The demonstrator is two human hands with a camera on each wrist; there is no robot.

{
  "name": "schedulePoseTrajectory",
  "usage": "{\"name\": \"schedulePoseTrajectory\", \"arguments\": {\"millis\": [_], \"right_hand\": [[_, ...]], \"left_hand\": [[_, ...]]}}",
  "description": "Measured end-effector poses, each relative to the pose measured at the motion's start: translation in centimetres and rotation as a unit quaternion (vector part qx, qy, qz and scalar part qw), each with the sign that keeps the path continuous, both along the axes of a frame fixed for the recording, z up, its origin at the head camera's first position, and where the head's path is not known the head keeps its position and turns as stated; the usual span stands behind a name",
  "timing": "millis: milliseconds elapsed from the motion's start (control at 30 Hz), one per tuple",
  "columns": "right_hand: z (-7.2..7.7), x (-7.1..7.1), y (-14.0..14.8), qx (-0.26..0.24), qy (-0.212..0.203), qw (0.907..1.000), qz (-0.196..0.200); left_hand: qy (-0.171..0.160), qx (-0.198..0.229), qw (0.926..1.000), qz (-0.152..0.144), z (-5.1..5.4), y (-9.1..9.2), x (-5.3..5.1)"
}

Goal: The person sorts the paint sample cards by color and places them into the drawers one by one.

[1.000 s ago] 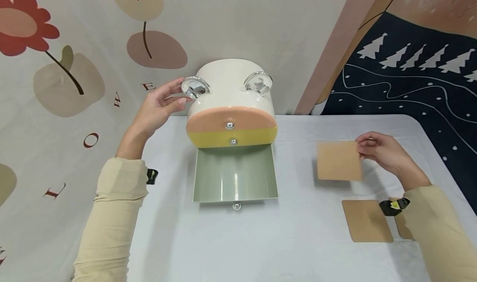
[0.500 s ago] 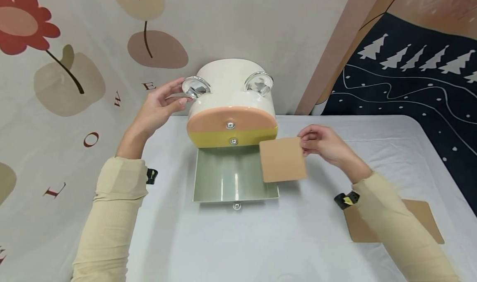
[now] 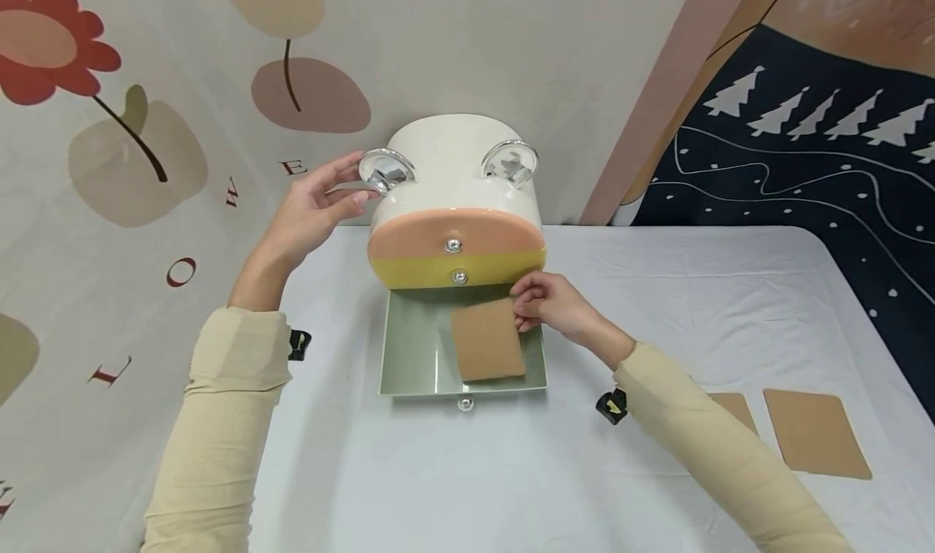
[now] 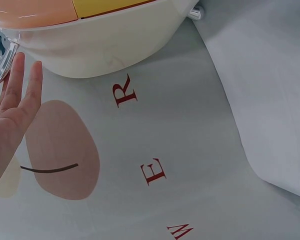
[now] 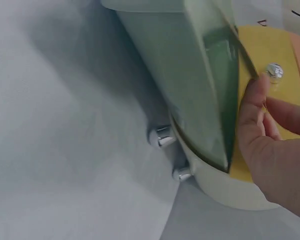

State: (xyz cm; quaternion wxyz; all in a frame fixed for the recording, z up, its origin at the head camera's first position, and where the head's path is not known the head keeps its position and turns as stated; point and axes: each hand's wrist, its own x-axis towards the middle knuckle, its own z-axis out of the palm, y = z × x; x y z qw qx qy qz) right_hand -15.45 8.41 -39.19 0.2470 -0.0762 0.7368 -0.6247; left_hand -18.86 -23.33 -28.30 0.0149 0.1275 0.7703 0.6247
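Note:
A white rounded drawer box (image 3: pixel 460 155) stands at the back of the table, with round silver ears on top and an orange and a yellow drawer front. Its lowest drawer, pale green (image 3: pixel 412 342), is pulled out. My left hand (image 3: pixel 310 204) touches the left silver ear (image 3: pixel 385 171) with extended fingers; the left wrist view shows the hand (image 4: pixel 15 105) beside that ear. My right hand (image 3: pixel 551 305) pinches a square brown card (image 3: pixel 488 340) by its right edge, tilted over the green drawer. In the right wrist view, thumb and fingers of this hand (image 5: pixel 270 135) meet near the yellow front.
Two more brown cards lie on the white table at the right; one (image 3: pixel 818 434) shows whole, the other (image 3: pixel 736 411) is partly under the right sleeve. A printed cloth (image 3: pixel 453 41) hangs behind the box. Silver feet (image 5: pixel 162 136) hold the box up.
My right hand has carried the brown card leftward from over the table's right side to over the green drawer, and the card has tilted down. My left hand has stayed at the ear.

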Motion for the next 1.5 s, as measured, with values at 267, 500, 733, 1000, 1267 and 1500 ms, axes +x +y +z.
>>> {"name": "schedulePoseTrajectory", "arguments": {"millis": [267,500,733,1000,1267,1500], "right_hand": [[-0.4,-0.1,1.4,0.019,0.010,0.9997,0.008],[0.4,0.0,5.0,0.067,0.037,0.9970,0.005],[0.1,0.7,10.9,0.111,0.047,0.9922,-0.030],[-1.8,3.0,18.3,0.195,0.055,0.9768,-0.069],[-5.1,5.7,24.6,0.269,0.088,0.9549,-0.089],[-6.0,8.4,26.3,0.332,0.083,0.9375,-0.065]], "left_hand": [[0.000,-0.026,0.9997,0.006,0.0,0.0,0.0],[-0.004,-0.007,1.0000,0.002,0.0,0.0,0.0],[-0.004,-0.012,0.9999,0.005,0.0,0.0,0.1],[-0.005,-0.006,1.0000,0.005,0.0,0.0,0.0],[-0.005,-0.014,0.9999,0.005,-0.1,0.0,0.0],[0.002,-0.013,0.9999,0.001,-0.2,-0.1,0.0]]}}
